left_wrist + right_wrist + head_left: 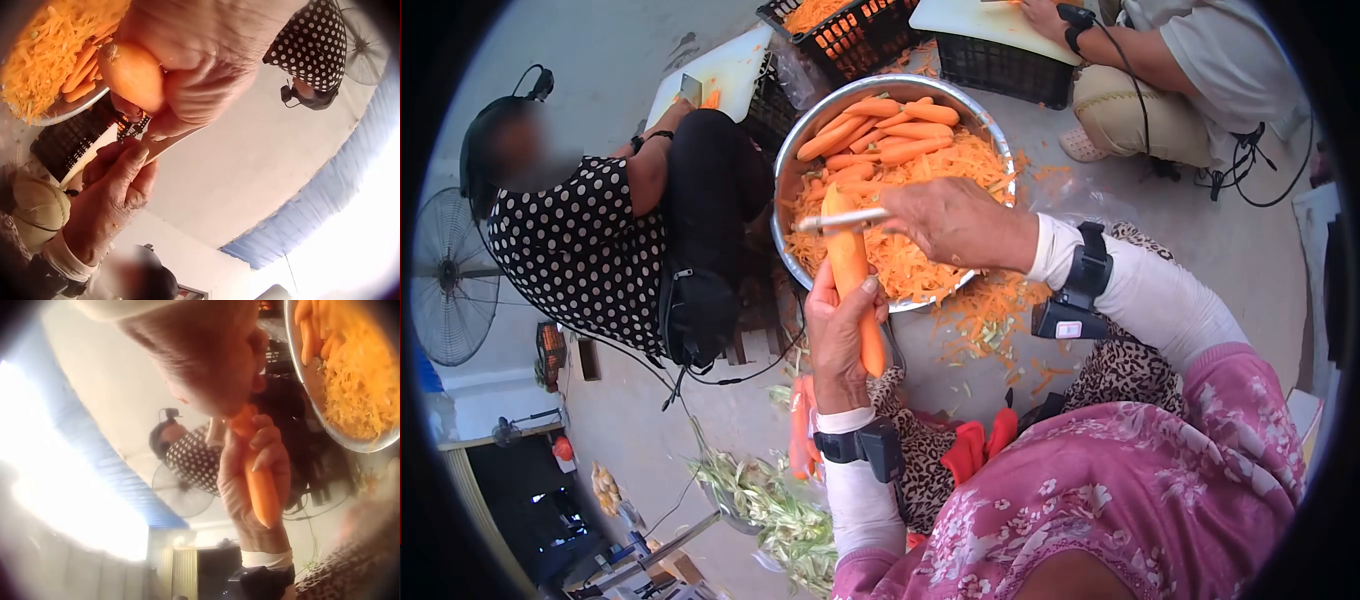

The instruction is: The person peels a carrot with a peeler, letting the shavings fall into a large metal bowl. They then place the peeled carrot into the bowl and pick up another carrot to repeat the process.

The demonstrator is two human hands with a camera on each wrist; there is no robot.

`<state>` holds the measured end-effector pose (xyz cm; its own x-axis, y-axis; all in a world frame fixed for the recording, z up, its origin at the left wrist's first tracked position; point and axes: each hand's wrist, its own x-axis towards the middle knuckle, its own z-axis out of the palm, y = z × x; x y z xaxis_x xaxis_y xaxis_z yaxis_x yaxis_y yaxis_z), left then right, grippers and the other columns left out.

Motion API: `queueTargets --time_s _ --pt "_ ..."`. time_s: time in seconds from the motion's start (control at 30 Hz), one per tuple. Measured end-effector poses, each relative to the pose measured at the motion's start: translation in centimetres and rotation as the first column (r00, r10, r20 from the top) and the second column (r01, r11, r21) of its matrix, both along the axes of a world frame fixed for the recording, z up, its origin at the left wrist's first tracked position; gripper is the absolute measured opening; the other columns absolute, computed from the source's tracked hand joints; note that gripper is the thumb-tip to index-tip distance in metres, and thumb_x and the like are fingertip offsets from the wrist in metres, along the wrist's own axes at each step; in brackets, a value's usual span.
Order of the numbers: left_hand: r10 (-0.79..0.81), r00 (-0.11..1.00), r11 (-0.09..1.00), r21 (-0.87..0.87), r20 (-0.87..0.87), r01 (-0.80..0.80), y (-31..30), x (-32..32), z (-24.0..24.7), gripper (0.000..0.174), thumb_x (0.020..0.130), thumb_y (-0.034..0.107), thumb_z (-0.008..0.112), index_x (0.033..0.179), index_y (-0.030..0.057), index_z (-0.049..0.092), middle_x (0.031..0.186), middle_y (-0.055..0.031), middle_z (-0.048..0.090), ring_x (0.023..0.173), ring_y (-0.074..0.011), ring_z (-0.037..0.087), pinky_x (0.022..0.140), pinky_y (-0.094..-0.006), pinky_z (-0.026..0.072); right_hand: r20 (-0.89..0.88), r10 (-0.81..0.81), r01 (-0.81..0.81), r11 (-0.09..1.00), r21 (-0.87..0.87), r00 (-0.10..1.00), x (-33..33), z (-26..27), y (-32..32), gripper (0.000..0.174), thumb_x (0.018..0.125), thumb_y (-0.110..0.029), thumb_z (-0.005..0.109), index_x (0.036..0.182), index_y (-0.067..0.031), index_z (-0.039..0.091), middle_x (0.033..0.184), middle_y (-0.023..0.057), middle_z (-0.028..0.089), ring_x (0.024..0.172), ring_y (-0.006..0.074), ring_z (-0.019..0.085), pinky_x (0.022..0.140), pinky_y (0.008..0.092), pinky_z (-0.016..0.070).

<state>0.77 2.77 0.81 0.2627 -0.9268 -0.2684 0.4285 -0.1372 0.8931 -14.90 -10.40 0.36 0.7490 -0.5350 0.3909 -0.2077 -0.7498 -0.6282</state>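
Centre frame: the left hand [840,335] has its fingers clamped on a carrot [850,265]. The right hand [955,225] has its fingers pinching a peeler [840,220] across the carrot's tip. Both are above a steel bowl [786,172] of peeled carrots [880,135] and shavings [920,265], with a black crate [855,40] at the top.

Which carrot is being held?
The carrot gripped by the left hand, the peeler in the right hand across its top; other carrots lie loose in the bowl.

shiny metal bowl [795,150], smooth matt peeled carrot [852,270], black plastic crates [855,40], polka-dot cloth [580,250]
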Motion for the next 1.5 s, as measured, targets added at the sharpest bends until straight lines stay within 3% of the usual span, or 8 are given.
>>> queueTargets --time_s 0.13,0.5,0.63,0.77,1.03,1.17,1.43,1.5 --pt "-0.04 0.998 0.997 -0.065 -0.053 0.037 0.0 -0.7 0.5 0.032 0.08 0.003 0.064 0.108 -0.0027 0.049 0.089 -0.01 0.056 0.068 -0.0121 0.053 0.05 -0.0221 0.0412 -0.142 -0.261 0.257 0.965 -0.05 0.955 -0.4 -0.5 -3.5 0.017 0.089 -0.018 0.054 0.087 -0.0027 0.048 0.066 0.0203 0.056 0.066 0.0402 0.056 0.055 0.0494 0.0411" --pt "0.056 0.971 0.996 -0.048 -0.231 -0.069 -0.3 0.5 -0.3 0.034 0.082 -0.002 0.061 0.112 -0.0027 0.047 0.093 -0.011 0.057 0.075 -0.0148 0.054 0.053 -0.0223 0.0435 -0.093 0.166 -0.158 0.984 0.085 0.982 -0.4 1.3 1.6 0.02 0.089 -0.023 0.054 0.087 -0.0039 0.047 0.069 0.0182 0.054 0.067 0.0402 0.056 0.059 0.0474 0.0435" --pt "0.015 0.951 0.996 -0.076 -0.309 -0.04 -0.3 0.5 -0.2 0.032 0.082 -0.002 0.06 0.112 -0.0032 0.046 0.094 -0.0123 0.055 0.072 -0.0145 0.051 0.053 -0.0219 0.0429 -0.085 -0.063 0.066 0.997 0.043 0.994 0.1 0.1 -0.2 0.022 0.089 -0.024 0.053 0.089 -0.0041 0.045 0.07 0.0172 0.055 0.068 0.0391 0.057 0.059 0.0481 0.0437" --pt "-0.087 0.976 0.989 -0.137 -0.201 0.06 -0.4 -1.0 1.4 0.035 0.08 0.0 0.062 0.112 -0.0034 0.046 0.095 -0.012 0.053 0.072 -0.0147 0.051 0.053 -0.0221 0.0433 -0.158 -0.28 0.286 0.958 0.01 0.947 -0.9 -2.1 -5.3 0.02 0.089 -0.022 0.054 0.086 -0.003 0.051 0.072 0.0203 0.055 0.065 0.0413 0.055 0.058 0.0474 0.0431" --pt "0.092 0.966 0.995 0.015 0.243 -0.098 -0.9 -0.8 0.5 0.046 0.078 0.0 0.066 0.121 0.0001 0.049 0.085 -0.004 0.058 0.065 -0.0101 0.054 0.056 -0.0217 0.0465 -0.061 -0.057 0.067 0.984 0.168 0.997 -1.1 1.9 -0.7 0.022 0.088 -0.023 0.055 0.084 -0.0015 0.051 0.072 0.02 0.055 0.071 0.0401 0.055 0.061 0.0465 0.0428" --pt "0.05 0.964 0.99 0.118 0.26 -0.083 -0.8 -0.8 0.3 0.055 0.076 -0.001 0.067 0.128 0.0014 0.046 0.086 -0.0032 0.058 0.064 -0.0085 0.054 0.055 -0.0209 0.0465 -0.109 0.125 -0.111 0.986 0.122 0.986 -0.4 0.0 0.4 0.021 0.09 -0.023 0.053 0.088 -0.0028 0.048 0.073 0.0178 0.055 0.071 0.04 0.056 0.061 0.0488 0.0431" --pt "0.019 1.0 0.998 -0.055 0.023 -0.017 -0.6 -0.9 1.3 0.04 0.079 0.0 0.064 0.116 -0.0018 0.049 0.086 -0.0065 0.055 0.068 -0.0104 0.053 0.052 -0.0221 0.0434 -0.224 -0.244 0.287 0.94 0.185 0.943 -1.8 0.7 -3.5 0.02 0.089 -0.021 0.052 0.086 -0.0005 0.053 0.075 0.0214 0.059 0.078 0.04 0.059 0.065 0.0487 0.045" --pt "0.011 0.999 1.0 -0.018 0.048 -0.01 -0.5 -0.6 0.8 0.041 0.079 0.0 0.063 0.117 -0.0018 0.048 0.087 -0.0071 0.055 0.069 -0.0107 0.054 0.052 -0.0224 0.0434 0.079 -0.205 0.201 0.978 0.06 0.976 -1.5 1.0 -2.3 0.019 0.089 -0.019 0.054 0.085 -0.0006 0.051 0.07 0.021 0.056 0.071 0.0421 0.056 0.059 0.0477 0.0429"
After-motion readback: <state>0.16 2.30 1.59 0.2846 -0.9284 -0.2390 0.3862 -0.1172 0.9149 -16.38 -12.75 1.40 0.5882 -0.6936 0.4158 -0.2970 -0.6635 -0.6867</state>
